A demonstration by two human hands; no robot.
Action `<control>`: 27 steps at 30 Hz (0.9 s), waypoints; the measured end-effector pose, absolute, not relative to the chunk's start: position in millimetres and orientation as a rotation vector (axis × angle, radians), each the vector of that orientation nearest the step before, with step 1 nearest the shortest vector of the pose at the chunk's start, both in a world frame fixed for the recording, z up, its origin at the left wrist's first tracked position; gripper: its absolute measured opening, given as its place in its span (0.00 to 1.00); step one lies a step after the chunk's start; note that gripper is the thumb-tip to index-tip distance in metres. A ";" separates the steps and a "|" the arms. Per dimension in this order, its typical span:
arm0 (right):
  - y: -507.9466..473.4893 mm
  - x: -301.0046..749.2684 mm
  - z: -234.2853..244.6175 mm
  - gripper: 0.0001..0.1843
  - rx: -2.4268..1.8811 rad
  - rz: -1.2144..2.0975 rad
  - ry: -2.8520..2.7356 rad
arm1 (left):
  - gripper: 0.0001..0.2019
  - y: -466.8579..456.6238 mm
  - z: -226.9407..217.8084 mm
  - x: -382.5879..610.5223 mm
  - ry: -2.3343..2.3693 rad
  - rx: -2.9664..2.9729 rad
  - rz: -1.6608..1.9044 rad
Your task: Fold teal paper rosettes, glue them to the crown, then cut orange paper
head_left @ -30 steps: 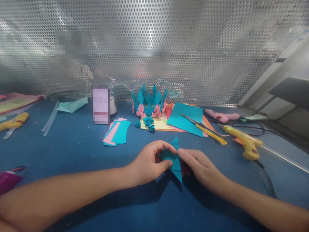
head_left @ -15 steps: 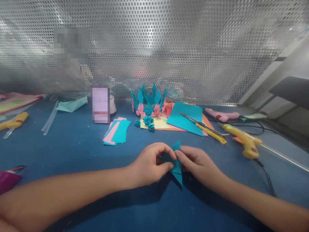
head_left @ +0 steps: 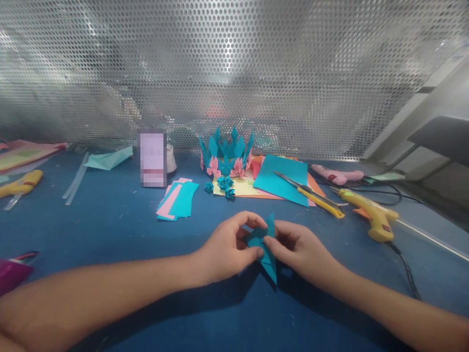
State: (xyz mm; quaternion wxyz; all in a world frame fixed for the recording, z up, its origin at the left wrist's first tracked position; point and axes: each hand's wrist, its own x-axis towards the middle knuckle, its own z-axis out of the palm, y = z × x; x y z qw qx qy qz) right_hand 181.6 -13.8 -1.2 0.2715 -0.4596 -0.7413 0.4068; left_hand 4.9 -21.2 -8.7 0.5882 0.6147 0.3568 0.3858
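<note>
A folded piece of teal paper (head_left: 269,264) is held between both hands just above the blue table, its pointed ends sticking out at top and bottom. My left hand (head_left: 230,247) pinches its left side with thumb and fingers. My right hand (head_left: 298,244) grips the right side, thumb laid on the front face and fingers behind, partly hidden. Beyond the hands stands a teal paper crown (head_left: 225,151) with pink paper flowers round its base. Small teal folded flowers (head_left: 225,184) lie in front of it.
Left of centre lie teal and pink paper strips (head_left: 186,200). Behind them are a phone with a blurred screen (head_left: 153,159) and a white spool (head_left: 170,159). To the right are a paper stack (head_left: 282,173), a yellow cutter (head_left: 318,200), a yellow glue gun (head_left: 373,212) and a pink glue gun (head_left: 337,173).
My right thumb has slid slightly down the paper, and my left index finger has lifted a little, so more of the paper's middle shows. Things on the table have not moved.
</note>
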 end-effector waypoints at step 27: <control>-13.9 190.0 7.5 0.05 -0.832 0.238 -1.958 | 0.21 -14.6 3.1 4.5 0.893 1.075 0.957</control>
